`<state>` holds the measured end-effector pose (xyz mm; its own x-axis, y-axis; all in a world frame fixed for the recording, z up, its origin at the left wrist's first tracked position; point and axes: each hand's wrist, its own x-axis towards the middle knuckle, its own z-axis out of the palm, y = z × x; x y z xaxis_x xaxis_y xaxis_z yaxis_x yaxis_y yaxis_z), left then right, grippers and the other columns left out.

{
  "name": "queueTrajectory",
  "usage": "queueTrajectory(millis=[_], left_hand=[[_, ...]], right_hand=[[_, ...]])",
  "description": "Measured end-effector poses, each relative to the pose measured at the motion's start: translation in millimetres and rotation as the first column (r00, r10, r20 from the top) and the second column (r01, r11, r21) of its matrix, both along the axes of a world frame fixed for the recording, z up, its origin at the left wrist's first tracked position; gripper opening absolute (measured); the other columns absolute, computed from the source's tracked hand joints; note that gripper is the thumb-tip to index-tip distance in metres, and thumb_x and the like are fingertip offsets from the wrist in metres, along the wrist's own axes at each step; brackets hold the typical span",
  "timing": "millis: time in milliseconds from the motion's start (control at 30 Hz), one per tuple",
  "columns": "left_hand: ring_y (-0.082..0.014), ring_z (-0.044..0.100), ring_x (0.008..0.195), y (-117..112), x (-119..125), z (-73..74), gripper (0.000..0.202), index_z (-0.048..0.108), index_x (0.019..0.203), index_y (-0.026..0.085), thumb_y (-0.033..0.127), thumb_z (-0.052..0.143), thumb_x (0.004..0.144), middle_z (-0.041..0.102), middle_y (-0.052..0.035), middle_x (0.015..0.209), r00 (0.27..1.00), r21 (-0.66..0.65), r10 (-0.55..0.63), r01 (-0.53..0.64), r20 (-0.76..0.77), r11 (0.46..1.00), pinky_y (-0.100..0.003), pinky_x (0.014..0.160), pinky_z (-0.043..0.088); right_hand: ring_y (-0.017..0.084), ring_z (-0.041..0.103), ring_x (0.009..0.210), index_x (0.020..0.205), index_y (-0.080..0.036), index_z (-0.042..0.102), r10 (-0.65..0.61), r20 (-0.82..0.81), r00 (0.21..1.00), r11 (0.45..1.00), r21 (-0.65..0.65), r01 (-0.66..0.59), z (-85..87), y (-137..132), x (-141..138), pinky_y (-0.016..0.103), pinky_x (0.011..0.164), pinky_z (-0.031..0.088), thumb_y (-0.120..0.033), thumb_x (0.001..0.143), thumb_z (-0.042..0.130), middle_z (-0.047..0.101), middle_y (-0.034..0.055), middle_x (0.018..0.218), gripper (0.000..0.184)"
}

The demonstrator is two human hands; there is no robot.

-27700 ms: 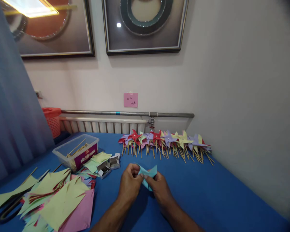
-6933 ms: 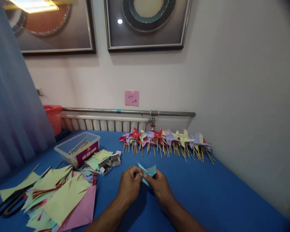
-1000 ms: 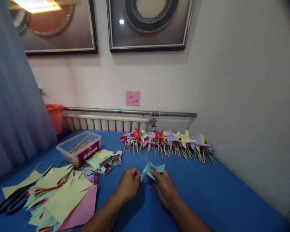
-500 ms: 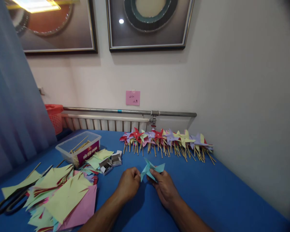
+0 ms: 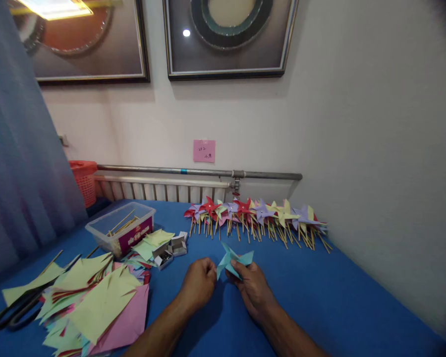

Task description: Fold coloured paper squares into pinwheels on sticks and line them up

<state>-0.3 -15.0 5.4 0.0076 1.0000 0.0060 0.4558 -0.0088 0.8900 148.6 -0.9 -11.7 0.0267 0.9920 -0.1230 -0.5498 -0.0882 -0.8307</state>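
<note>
A light-blue paper pinwheel (image 5: 228,259), its blades folded in, is pinched at the centre between the thumb and fingers of my right hand (image 5: 253,287). My left hand (image 5: 199,281) is closed just left of it, fingertips close to the pinwheel's left blade. Whatever those left fingers pinch, if anything, is too small to make out. Beyond my hands lies a long row of finished-looking pinwheels (image 5: 262,213) on sticks, in red, purple, yellow and other colours. Small open boxes (image 5: 163,257) with tiny dark pieces in one stand to the left.
On the left lie a stack of cut paper squares (image 5: 102,302), black-handled scissors (image 5: 22,307) and smaller paper pieces (image 5: 152,243). A clear plastic tub (image 5: 121,228) holds wooden sticks. Against the wall run a metal pipe (image 5: 204,171) and a radiator; a red basket (image 5: 84,183) stands far left.
</note>
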Motion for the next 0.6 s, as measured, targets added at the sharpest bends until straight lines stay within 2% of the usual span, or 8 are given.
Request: queueTrajectory(millis=[300,600], left_hand=[[-0.012,0.047,0.059,0.6,1.2,-7.8,0.018,0.052,0.067,0.019,0.01,0.048,0.083,0.051,0.0038,0.058,0.997,0.08,0.018,-0.012,-0.076,0.997,-0.024,0.056,0.028],[-0.0127,0.048,0.062,-5.2,4.0,-2.6,0.017,0.054,0.07,0.018,0.011,0.048,0.084,0.053,0.0031,0.061,0.987,0.137,0.043,-0.022,-0.152,0.99,-0.025,0.06,0.028]], right_hand=[[0.018,0.065,0.071,0.075,-0.018,0.069,-0.016,0.013,1.0,1.0,-0.005,0.016,1.4,-0.3,-1.1,0.032,0.072,0.054,-0.031,0.049,0.095,0.072,0.0006,0.072,0.039],[0.018,0.065,0.072,0.075,-0.017,0.07,-0.018,0.012,1.0,1.0,0.001,0.018,3.4,0.6,-1.6,0.031,0.072,0.054,-0.031,0.049,0.095,0.072,0.0005,0.072,0.039]])
